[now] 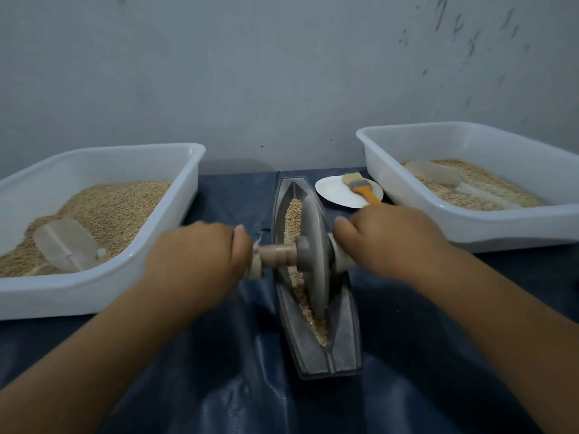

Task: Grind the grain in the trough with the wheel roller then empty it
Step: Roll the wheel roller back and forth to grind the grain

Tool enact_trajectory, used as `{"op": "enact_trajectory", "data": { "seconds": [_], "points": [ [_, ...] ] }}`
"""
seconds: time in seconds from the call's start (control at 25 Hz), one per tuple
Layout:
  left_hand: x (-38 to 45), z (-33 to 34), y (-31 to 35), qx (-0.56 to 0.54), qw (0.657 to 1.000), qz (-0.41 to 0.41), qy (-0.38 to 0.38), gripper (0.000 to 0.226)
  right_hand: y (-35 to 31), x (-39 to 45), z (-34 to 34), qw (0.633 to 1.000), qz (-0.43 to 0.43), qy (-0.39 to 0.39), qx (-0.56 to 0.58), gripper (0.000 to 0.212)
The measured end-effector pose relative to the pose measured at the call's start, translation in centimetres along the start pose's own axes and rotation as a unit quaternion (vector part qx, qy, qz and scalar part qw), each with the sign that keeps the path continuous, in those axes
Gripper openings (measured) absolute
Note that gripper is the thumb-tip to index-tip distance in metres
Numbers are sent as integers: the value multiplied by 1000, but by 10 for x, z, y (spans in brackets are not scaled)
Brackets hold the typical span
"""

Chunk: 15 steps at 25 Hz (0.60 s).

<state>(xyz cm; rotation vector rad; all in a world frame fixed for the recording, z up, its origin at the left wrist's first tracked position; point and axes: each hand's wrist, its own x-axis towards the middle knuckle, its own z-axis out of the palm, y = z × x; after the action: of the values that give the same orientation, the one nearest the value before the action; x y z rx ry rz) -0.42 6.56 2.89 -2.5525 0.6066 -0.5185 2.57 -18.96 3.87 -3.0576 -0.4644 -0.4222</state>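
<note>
Dark-sheeted worktop (438, 355): both hands, left (200, 258) and right (388, 236), grip the wheel roller (315, 255) mid-grind, probably; next, roll it through the trough's (344, 324) grain (293, 220).

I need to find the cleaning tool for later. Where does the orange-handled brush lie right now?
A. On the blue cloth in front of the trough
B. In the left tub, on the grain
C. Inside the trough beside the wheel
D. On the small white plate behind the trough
D: the brush rests on the white plate, between the trough and the right tub.
</note>
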Motion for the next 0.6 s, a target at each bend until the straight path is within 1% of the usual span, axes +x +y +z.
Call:
{"op": "enact_trajectory", "data": {
  "seconds": [0.04, 0.08, 0.12, 0.16, 0.24, 0.28, 0.32, 0.36, 0.4, 0.52, 0.56, 0.6],
  "points": [
    [-12, -3, 1, -18, 997, 25, 68, 33, -2, -16, -8, 1000, -2, 10, 4, 46],
    [-18, -6, 0, -39, 991, 35, 122, 27, -3, -27, -14, 1000, 7, 23, 14, 50],
    [-18, -5, -1, -57, 987, 36, 147, 24, -5, -30, -17, 999, 23, 31, 27, 53],
    [-14, -1, -1, -76, 987, 23, 136, 21, -7, -26, -16, 998, 32, 39, 28, 55],
    [1, 5, 3, -81, 993, -47, 71, 18, -10, -6, -2, 997, 54, 53, 24, 57],
    [14, 11, 2, -42, 996, -65, 34, 23, -10, 9, 6, 995, 66, 69, 19, 56],
    [28, 16, -1, -2, 997, -81, -9, 34, -8, 25, 12, 993, 77, 85, 14, 54],
    [45, 22, -4, 26, 995, -95, -33, 42, -6, 39, 17, 992, 87, 94, 16, 52],
    [58, 21, -10, 35, 993, -99, -60, 45, -6, 50, 19, 991, 92, 97, 24, 51],
    [69, 19, -15, -1, 992, -105, -75, 40, -7, 55, 17, 991, 92, 87, 36, 49],
    [57, 14, -12, -1, 993, -98, -66, 39, -8, 45, 16, 992, 91, 79, 36, 50],
    [40, 16, -6, -7, 997, -74, -30, 38, -9, 31, 14, 993, 84, 74, 36, 52]
  ]
}}
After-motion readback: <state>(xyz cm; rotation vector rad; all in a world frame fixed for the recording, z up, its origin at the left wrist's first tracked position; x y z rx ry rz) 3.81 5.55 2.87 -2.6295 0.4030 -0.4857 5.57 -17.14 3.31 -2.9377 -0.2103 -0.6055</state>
